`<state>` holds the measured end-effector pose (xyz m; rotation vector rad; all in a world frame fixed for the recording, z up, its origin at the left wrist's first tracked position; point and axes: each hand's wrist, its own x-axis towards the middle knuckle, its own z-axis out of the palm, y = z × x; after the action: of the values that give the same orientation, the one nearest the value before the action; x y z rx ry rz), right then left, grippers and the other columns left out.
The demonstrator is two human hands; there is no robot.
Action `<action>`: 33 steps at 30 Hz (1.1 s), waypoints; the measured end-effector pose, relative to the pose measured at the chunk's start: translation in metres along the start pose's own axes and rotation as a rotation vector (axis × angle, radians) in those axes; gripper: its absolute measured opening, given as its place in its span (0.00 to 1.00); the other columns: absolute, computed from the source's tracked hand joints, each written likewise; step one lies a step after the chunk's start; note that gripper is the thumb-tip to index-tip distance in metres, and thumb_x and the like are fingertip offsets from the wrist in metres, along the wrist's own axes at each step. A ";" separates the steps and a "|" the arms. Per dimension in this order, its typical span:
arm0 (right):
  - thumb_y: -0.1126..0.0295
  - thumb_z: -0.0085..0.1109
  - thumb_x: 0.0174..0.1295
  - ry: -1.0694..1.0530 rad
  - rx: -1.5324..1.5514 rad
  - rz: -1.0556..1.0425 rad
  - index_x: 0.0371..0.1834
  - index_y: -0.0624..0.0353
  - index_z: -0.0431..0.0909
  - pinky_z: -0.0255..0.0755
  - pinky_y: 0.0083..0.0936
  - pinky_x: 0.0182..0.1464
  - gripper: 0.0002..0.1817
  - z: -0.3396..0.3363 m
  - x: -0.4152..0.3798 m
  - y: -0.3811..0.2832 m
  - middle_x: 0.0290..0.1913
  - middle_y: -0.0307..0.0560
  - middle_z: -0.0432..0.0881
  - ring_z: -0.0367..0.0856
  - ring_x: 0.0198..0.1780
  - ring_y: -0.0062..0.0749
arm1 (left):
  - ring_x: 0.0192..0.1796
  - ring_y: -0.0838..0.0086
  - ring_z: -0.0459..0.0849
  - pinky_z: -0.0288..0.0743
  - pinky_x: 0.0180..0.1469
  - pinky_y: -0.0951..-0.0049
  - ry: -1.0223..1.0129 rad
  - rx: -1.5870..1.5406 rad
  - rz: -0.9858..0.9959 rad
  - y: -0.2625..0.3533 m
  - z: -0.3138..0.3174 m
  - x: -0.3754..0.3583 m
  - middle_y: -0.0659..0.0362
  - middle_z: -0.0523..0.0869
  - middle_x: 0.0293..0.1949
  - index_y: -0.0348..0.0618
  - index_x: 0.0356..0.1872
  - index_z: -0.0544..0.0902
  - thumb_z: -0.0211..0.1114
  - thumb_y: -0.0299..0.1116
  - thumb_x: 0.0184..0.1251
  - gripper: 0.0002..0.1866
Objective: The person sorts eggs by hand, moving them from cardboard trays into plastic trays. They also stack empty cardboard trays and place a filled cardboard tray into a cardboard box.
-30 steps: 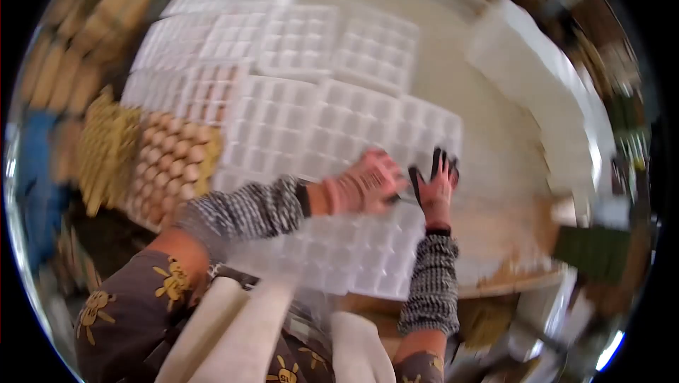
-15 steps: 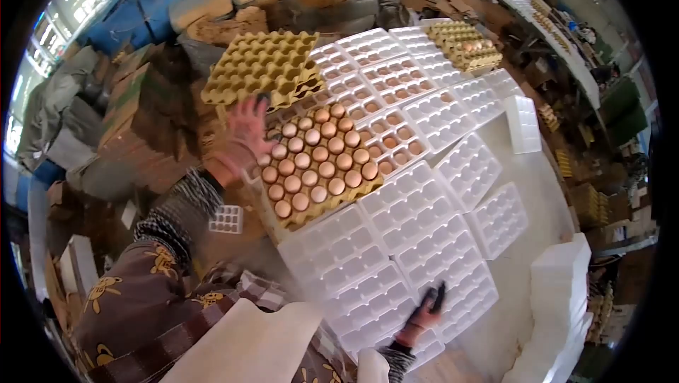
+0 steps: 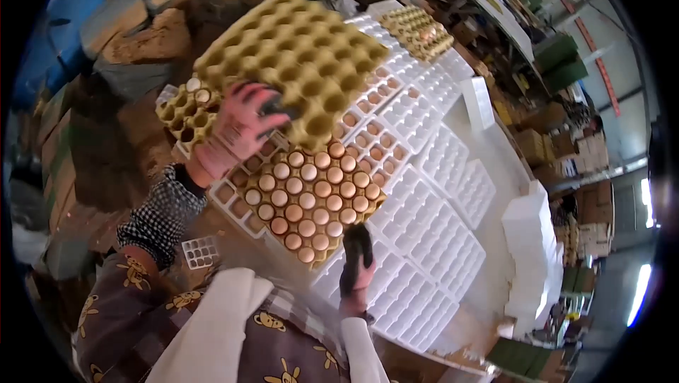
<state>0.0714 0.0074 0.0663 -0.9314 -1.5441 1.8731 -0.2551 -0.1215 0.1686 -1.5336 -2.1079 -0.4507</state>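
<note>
My left hand (image 3: pixel 244 121), in a pink and dark glove, grips the near edge of a yellow egg tray (image 3: pixel 297 50) with empty cups. The tray hangs tilted over the white egg packs, its near corner close to the brown eggs. Below my wrist, a full tray of eggs (image 3: pixel 322 192) lies on the packs. My right hand (image 3: pixel 358 266), gloved as well, is beside that tray's near right corner, fingers stretched out and holding nothing. Behind my left hand sits another yellow tray (image 3: pixel 185 118) with a couple of eggs in it.
White plastic egg packs (image 3: pixel 424 234) cover much of the table, those at the back holding eggs. More yellow trays (image 3: pixel 417 33) stand at the far end. A stack of white packs (image 3: pixel 527 248) rises at the right edge. One small pack (image 3: pixel 200 252) lies below, left of the table.
My left hand has pulled the empty yellow tray off the pile at the left, rightward, uncovering a tray with a couple of eggs. My right hand has moved up to the full tray. The view has turned.
</note>
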 end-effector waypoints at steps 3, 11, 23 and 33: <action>0.51 0.47 0.72 -0.001 0.732 0.057 0.77 0.48 0.54 0.58 0.53 0.71 0.33 0.007 0.015 -0.010 0.70 0.57 0.66 0.65 0.70 0.51 | 0.54 0.55 0.78 0.67 0.63 0.52 0.030 -0.588 0.239 0.054 0.031 0.014 0.59 0.83 0.47 0.56 0.35 0.88 0.76 0.36 0.49 0.10; 0.55 0.50 0.70 0.406 0.830 0.072 0.67 0.58 0.68 0.66 0.42 0.67 0.27 -0.091 -0.028 0.014 0.64 0.49 0.74 0.72 0.64 0.43 | 0.57 0.59 0.77 0.72 0.61 0.56 0.001 -0.956 0.382 0.183 0.036 -0.065 0.56 0.82 0.50 0.53 0.39 0.84 0.67 0.34 0.51 0.12; 0.70 0.67 0.53 -0.129 -0.781 -0.153 0.62 0.47 0.77 0.71 0.38 0.58 0.29 0.116 -0.035 0.014 0.57 0.50 0.77 0.79 0.55 0.42 | 0.58 0.54 0.75 0.71 0.62 0.57 -0.612 -0.532 -0.117 0.020 0.055 -0.146 0.50 0.76 0.51 0.45 0.57 0.76 0.73 0.29 0.41 0.34; 0.59 0.73 0.44 0.069 -0.904 -0.074 0.45 0.48 0.82 0.72 0.38 0.51 0.22 0.152 -0.002 0.045 0.45 0.45 0.79 0.79 0.49 0.43 | 0.42 0.56 0.84 0.79 0.49 0.67 -0.574 -0.887 -0.109 -0.005 0.043 -0.091 0.51 0.80 0.48 0.45 0.51 0.80 0.72 0.32 0.51 0.22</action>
<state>-0.0458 -0.0964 0.0390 -1.2458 -2.3799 1.0226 -0.2453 -0.1722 0.0816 -2.2278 -2.6003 -1.2310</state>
